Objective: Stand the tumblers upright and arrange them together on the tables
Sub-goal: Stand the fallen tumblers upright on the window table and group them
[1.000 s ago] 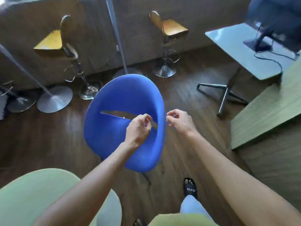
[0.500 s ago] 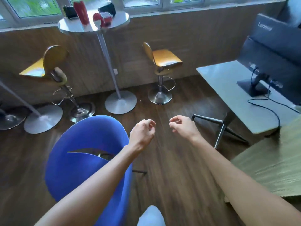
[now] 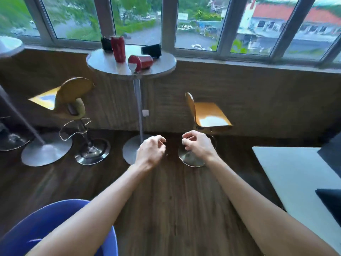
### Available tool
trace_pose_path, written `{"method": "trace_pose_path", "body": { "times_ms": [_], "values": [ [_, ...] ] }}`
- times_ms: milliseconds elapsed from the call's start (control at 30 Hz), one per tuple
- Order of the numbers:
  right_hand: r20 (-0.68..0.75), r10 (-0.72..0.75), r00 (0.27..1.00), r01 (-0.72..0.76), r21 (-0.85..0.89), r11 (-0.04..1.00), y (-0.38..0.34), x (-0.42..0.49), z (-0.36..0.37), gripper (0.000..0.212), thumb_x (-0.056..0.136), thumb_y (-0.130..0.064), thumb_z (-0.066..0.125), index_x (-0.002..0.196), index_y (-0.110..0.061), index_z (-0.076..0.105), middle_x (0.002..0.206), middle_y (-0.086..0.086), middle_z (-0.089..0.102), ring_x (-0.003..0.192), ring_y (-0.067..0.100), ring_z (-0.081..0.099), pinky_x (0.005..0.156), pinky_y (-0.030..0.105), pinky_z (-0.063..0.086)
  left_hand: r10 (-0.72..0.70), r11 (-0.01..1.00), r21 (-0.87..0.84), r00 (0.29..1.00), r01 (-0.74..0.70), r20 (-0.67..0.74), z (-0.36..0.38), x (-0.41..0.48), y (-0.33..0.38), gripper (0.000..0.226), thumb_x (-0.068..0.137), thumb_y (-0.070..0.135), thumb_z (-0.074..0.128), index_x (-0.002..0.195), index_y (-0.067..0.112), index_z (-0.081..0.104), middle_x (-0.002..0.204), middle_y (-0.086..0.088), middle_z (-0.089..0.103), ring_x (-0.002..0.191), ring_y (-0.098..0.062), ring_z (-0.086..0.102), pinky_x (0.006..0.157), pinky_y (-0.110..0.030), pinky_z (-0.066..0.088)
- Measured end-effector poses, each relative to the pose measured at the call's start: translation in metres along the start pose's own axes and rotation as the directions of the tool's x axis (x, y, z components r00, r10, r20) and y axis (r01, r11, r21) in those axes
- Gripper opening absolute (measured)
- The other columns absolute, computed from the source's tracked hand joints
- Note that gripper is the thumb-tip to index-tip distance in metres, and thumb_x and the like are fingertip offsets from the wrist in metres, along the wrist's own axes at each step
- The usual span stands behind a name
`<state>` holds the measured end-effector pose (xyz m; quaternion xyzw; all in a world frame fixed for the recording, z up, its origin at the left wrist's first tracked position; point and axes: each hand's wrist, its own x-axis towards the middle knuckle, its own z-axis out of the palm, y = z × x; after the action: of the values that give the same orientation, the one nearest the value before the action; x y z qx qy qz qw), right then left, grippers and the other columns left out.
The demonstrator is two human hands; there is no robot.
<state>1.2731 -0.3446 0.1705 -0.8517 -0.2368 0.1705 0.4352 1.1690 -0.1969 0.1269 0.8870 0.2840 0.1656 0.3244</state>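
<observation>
A round high table (image 3: 103, 61) stands by the window. On it a red tumbler (image 3: 118, 48) stands upright, and a second red tumbler (image 3: 141, 62) lies on its side with its mouth toward me. A black tumbler (image 3: 151, 50) lies on its side behind that, and another black one (image 3: 106, 44) stands behind the upright red one. My left hand (image 3: 150, 152) and my right hand (image 3: 197, 144) hover low in front of me, well short of the table, fingers loosely curled and holding nothing.
Two yellow bar stools (image 3: 73, 97) (image 3: 210, 117) flank the table's pole. A blue chair (image 3: 55, 231) is at the lower left. A white desk (image 3: 295, 172) is on the right, and part of another round table (image 3: 9, 46) at the far left.
The view has tilted up and moved closer to the window table, which now sits ahead. The blue chair has slid out to the lower left. Both hands stay empty in front of me.
</observation>
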Motion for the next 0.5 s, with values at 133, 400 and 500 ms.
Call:
{"method": "trace_pose_path", "body": {
  "times_ms": [133,400,500],
  "values": [
    [0.049,-0.089,0.995,0.09,-0.018,0.996,-0.042,0.105,-0.01,0.013,0.085,-0.025,0.064,0.096,-0.023,0.07,0.085,0.0,0.073,0.081,0.018,0.071,0.076,0.028,0.054,-0.043,0.999,-0.012,0.996,0.042,-0.084,-0.029,0.098,0.004,0.02,0.086,0.028,0.057,0.103,0.03,0.067,0.096,0.01,0.069,0.092,-0.014,0.065,0.083,-0.036,0.053],
    [0.086,-0.307,0.948,0.308,-0.001,0.951,-0.143,0.308,0.008,0.024,0.091,-0.027,0.063,0.114,-0.019,0.065,0.107,0.0,0.07,0.094,0.013,0.064,0.072,0.02,0.05,-0.027,0.999,0.008,0.94,0.031,-0.339,-0.103,0.298,-0.015,0.019,0.087,0.021,0.062,0.105,0.025,0.069,0.099,0.001,0.073,0.09,-0.022,0.069,0.084,-0.037,0.055],
    [0.16,-0.413,0.897,0.417,0.005,0.909,-0.18,0.38,0.034,0.032,0.09,-0.021,0.065,0.121,-0.015,0.059,0.117,0.008,0.066,0.104,0.021,0.064,0.094,0.039,0.053,-0.036,0.999,-0.029,0.892,0.026,-0.45,-0.128,0.363,-0.026,0.021,0.091,0.019,0.06,0.111,0.017,0.067,0.106,-0.008,0.073,0.095,-0.026,0.07,0.086,-0.038,0.057]
  ]
}}
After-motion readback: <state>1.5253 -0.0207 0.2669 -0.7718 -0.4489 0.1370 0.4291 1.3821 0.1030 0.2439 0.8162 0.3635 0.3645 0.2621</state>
